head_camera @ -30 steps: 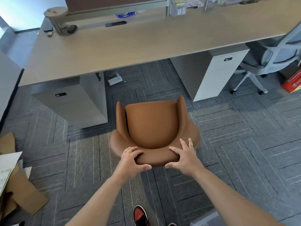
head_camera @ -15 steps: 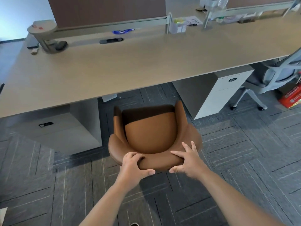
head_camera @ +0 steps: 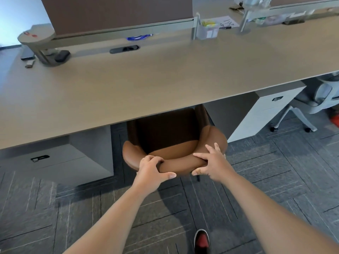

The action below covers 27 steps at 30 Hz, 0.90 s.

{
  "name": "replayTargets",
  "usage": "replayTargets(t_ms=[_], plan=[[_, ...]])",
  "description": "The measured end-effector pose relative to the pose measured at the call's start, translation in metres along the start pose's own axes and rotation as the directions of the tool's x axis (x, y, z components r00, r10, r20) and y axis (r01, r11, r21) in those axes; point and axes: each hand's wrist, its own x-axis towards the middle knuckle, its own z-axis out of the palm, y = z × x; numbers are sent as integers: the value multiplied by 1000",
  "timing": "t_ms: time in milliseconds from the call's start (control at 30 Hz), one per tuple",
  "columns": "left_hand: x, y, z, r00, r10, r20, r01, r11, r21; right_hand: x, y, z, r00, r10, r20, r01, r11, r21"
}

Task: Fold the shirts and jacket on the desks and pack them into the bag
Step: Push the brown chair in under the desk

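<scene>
Our left hand point(head_camera: 152, 167) and right hand point(head_camera: 212, 164) both clasp the backrest of the brown chair point(head_camera: 179, 163), whose seat sits half under the near edge of the desk point(head_camera: 165, 85). No shirt, jacket or bag is in view. We judge all folding and packing as not yet done.

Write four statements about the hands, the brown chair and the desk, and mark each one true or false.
1. The left hand grips the backrest of the brown chair. True.
2. The right hand lies flat on the desk. False: it holds the chair's backrest, fingers spread over the top and thumb below.
3. The front of the brown chair's seat is under the desk. True.
4. The grey office chair stands to the left of the brown chair. False: it stands to the right, beyond the white drawer cabinet.
</scene>
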Motion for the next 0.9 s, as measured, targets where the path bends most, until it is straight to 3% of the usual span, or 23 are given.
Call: replayTargets(t_ms=[700, 900], plan=[[150, 75, -33, 962, -114, -249, 96, 992, -87, 181, -17, -95, 980, -171, -101, 162, 983, -84], [172, 58, -36, 978, -130, -163, 119, 990, -72, 191, -21, -102, 991, -129, -40, 127, 991, -49]])
